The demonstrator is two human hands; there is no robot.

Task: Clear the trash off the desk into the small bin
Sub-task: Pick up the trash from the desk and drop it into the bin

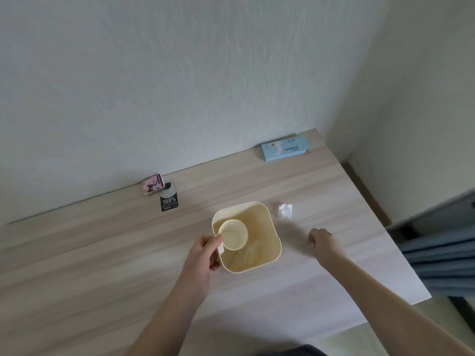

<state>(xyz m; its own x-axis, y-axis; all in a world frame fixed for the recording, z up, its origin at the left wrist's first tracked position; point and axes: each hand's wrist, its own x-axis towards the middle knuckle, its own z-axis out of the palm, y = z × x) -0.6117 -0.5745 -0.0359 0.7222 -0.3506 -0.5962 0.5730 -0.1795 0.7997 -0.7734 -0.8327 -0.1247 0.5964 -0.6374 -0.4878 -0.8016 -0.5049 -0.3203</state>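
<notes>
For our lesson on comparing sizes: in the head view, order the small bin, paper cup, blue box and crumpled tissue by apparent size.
1. Small bin
2. Blue box, though it lies farther away, so unsure against the cup
3. Paper cup
4. Crumpled tissue

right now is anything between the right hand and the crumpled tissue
No. In the head view, only bare desk lies between the right hand and the crumpled tissue.
</notes>
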